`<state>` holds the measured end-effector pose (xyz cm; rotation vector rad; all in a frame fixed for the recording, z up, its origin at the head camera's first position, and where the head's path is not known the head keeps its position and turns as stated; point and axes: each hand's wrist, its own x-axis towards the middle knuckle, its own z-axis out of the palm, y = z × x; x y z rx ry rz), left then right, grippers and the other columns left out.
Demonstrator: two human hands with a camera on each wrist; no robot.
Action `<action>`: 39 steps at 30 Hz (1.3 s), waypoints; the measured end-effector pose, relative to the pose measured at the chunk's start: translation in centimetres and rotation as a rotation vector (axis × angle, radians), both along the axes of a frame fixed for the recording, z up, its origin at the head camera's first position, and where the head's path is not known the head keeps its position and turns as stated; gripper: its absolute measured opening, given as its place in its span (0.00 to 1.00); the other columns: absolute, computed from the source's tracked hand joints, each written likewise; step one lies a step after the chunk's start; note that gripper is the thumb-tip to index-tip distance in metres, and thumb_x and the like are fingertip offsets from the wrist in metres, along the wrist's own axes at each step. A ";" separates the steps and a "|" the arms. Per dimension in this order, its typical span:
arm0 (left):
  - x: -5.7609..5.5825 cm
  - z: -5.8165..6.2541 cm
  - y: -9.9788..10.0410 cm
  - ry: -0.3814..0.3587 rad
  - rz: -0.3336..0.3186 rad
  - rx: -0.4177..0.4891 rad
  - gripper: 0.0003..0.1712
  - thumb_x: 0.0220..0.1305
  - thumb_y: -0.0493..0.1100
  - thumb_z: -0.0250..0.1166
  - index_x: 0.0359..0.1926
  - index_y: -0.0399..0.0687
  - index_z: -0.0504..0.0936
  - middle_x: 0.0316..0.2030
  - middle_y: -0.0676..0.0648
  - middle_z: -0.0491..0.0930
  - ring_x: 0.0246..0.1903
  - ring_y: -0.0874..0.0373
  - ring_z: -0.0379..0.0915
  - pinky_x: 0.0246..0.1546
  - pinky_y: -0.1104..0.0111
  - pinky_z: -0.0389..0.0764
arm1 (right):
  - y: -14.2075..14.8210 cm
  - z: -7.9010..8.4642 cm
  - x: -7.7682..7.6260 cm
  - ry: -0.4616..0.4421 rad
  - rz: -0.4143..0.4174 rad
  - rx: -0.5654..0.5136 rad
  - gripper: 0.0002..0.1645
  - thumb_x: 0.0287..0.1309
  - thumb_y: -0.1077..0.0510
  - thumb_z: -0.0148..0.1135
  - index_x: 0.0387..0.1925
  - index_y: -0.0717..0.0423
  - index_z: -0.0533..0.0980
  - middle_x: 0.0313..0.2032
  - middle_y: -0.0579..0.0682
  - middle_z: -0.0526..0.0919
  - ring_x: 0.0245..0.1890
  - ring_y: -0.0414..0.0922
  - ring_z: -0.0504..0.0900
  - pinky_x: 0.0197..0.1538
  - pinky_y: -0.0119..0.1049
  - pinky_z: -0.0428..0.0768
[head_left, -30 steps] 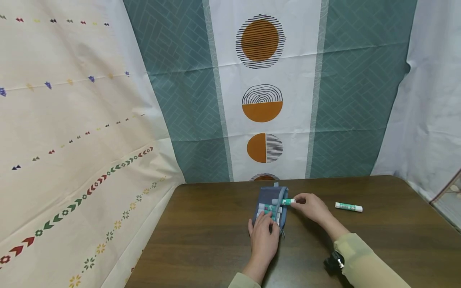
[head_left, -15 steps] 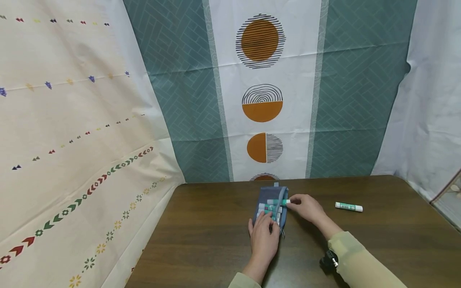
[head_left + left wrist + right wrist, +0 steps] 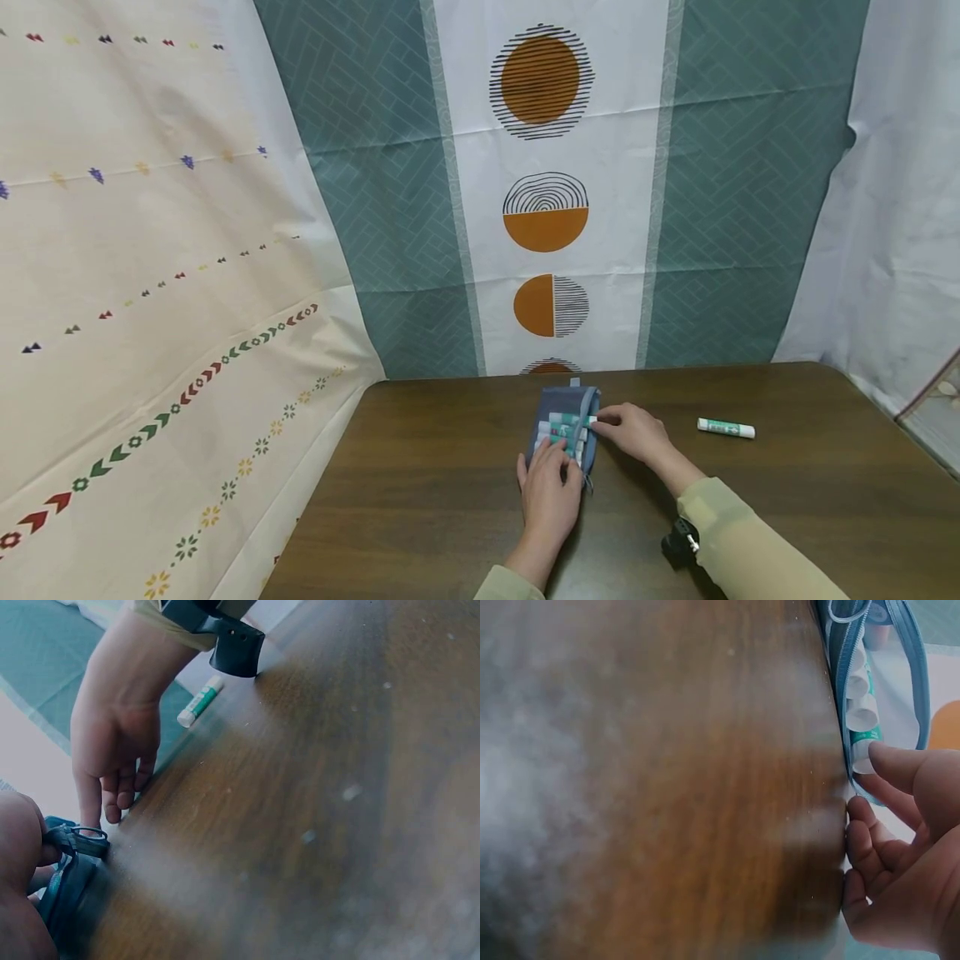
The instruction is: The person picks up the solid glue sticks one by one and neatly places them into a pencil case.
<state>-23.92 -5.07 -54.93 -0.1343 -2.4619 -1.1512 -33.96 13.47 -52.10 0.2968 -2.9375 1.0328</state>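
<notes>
A blue-grey zip pouch (image 3: 557, 400) with a see-through side lies at the far middle of the table, its zip undone. Several green-and-white glue sticks (image 3: 862, 714) sit side by side inside it. My left hand (image 3: 551, 497) holds the pouch's near end, its fingers over the top and its thumb by the zip edge. At the opening on the right, my right hand (image 3: 637, 432) pinches the white end of a glue stick (image 3: 862, 755) between thumb and index finger; most of that stick is inside the pouch. Another glue stick (image 3: 726, 428) lies apart, right of my right hand.
The brown wooden table (image 3: 420, 500) extends around both hands. Behind its far edge hangs a green and white patterned cloth (image 3: 555, 167). A black wrist device (image 3: 680, 543) hangs under the right sleeve.
My right hand has moved a little left, and the glue stick it pinches has slid deeper into the pouch. The left hand and the loose glue stick have stayed in place.
</notes>
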 end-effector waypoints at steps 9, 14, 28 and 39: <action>0.0 0.1 -0.1 0.015 0.001 0.003 0.11 0.71 0.38 0.66 0.29 0.54 0.81 0.63 0.47 0.88 0.73 0.44 0.75 0.76 0.27 0.54 | -0.7 0.0 -0.3 0.025 0.024 0.021 0.23 0.75 0.46 0.70 0.59 0.57 0.88 0.57 0.61 0.90 0.59 0.64 0.85 0.54 0.67 0.73; 0.0 0.1 -0.1 0.020 0.004 0.005 0.11 0.71 0.38 0.66 0.29 0.54 0.80 0.63 0.47 0.88 0.73 0.44 0.75 0.76 0.27 0.54 | -1.0 0.0 -0.5 0.020 0.042 0.022 0.22 0.75 0.47 0.69 0.59 0.57 0.88 0.56 0.61 0.89 0.58 0.64 0.84 0.51 0.63 0.72; 0.0 0.0 0.0 0.030 0.004 0.000 0.12 0.70 0.38 0.66 0.28 0.54 0.80 0.62 0.47 0.88 0.72 0.44 0.76 0.75 0.27 0.54 | -1.0 -0.2 -0.4 0.007 0.050 0.025 0.23 0.77 0.47 0.66 0.61 0.56 0.88 0.55 0.61 0.88 0.54 0.62 0.82 0.49 0.60 0.70; 0.0 0.0 0.0 0.029 -0.004 0.002 0.12 0.71 0.38 0.66 0.28 0.54 0.80 0.62 0.46 0.88 0.72 0.43 0.76 0.76 0.27 0.54 | -0.8 -0.3 -0.3 0.028 0.074 0.012 0.21 0.77 0.48 0.67 0.61 0.55 0.88 0.53 0.58 0.89 0.52 0.61 0.82 0.48 0.61 0.71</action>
